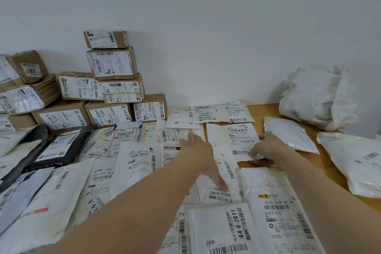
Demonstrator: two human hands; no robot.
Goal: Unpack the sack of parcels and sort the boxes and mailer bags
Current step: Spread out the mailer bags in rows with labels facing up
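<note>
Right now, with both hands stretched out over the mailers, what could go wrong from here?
1. The right hand grips a corner of the white mailer, which lies close against the neighbouring mailers. Pulling it could drag them out of line.
2. The box stack by the wall is tall, with a small box on top. A nudge might topple it forward.

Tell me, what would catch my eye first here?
The stack of brown boxes against the wall at rear left stands out first. White mailer bags cover most of the table in front of it, with a crumpled white sack at rear right. In the middle, the right hand pinches one mailer by its edge, and the left hand reaches flat over the bags beside it.
</note>
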